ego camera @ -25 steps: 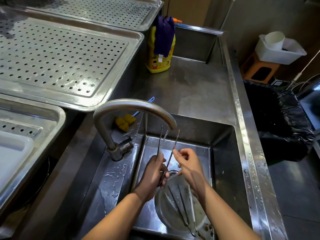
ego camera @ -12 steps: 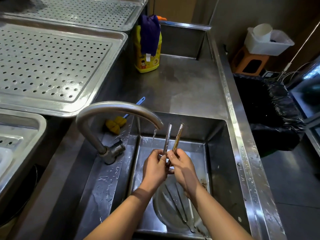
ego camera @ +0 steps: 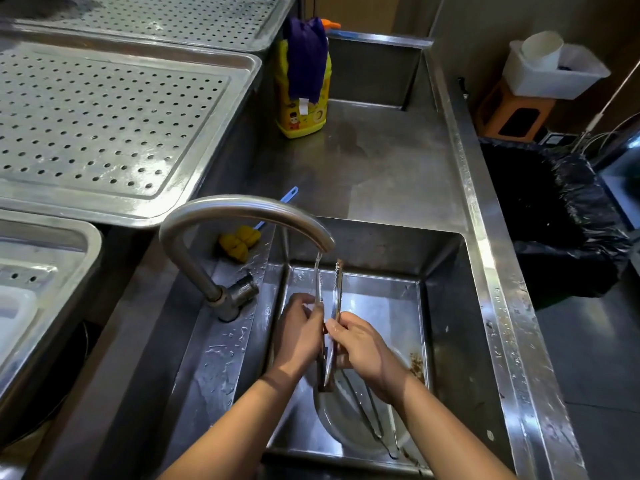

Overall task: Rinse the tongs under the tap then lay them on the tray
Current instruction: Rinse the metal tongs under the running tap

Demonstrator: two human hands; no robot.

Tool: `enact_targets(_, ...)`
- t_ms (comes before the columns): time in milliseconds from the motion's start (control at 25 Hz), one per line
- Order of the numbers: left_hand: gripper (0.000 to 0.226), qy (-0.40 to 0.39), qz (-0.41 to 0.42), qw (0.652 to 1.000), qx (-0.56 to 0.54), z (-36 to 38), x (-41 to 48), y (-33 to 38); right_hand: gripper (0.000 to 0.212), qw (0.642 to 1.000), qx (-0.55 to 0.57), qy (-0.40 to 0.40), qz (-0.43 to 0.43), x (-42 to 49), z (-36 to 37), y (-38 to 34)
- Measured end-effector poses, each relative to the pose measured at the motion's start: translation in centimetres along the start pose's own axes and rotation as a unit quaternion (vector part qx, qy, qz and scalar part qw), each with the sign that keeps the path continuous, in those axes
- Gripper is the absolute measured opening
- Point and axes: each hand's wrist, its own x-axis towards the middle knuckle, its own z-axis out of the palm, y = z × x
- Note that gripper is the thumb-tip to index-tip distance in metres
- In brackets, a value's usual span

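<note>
Slim metal tongs (ego camera: 337,289) stand upright over the steel sink (ego camera: 446,306), tips up beside the tap's spout (ego camera: 249,211). A thin stream of water (ego camera: 317,268) runs down onto the left arm of the tongs. My left hand (ego camera: 299,332) grips the tongs from the left and my right hand (ego camera: 363,348) pinches them from the right, lower on the arms. Their hinged end pokes out below my hands. A perforated steel tray (ego camera: 214,140) lies to the upper left of the sink.
A round plate (ego camera: 332,424) with a second pair of tongs (ego camera: 367,420) lies on the sink floor. A yellow sponge brush (ego camera: 242,242) sits behind the tap. A yellow detergent bottle (ego camera: 304,112) stands on the counter. A black-lined bin (ego camera: 561,216) stands right.
The tongs' arms have closed together, then shifted back left until the water stream hits the left arm. Both hands stay on the tongs; my right hand has slid a little lower.
</note>
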Motion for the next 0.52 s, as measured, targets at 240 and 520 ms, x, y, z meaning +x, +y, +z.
enact_targets(240,0.016,0.001,-0.048,0.991,-0.127,0.2,2.6,1.4,0.032,0.996,-0.068,0.044,-0.024,-2.2,0.2,0.0)
enact_targets(520,0.03,0.021,-0.061,0.993,-0.099,1.8,1.9,2.1,0.033,0.995,-0.017,0.095,0.009,-3.6,-0.7,0.7)
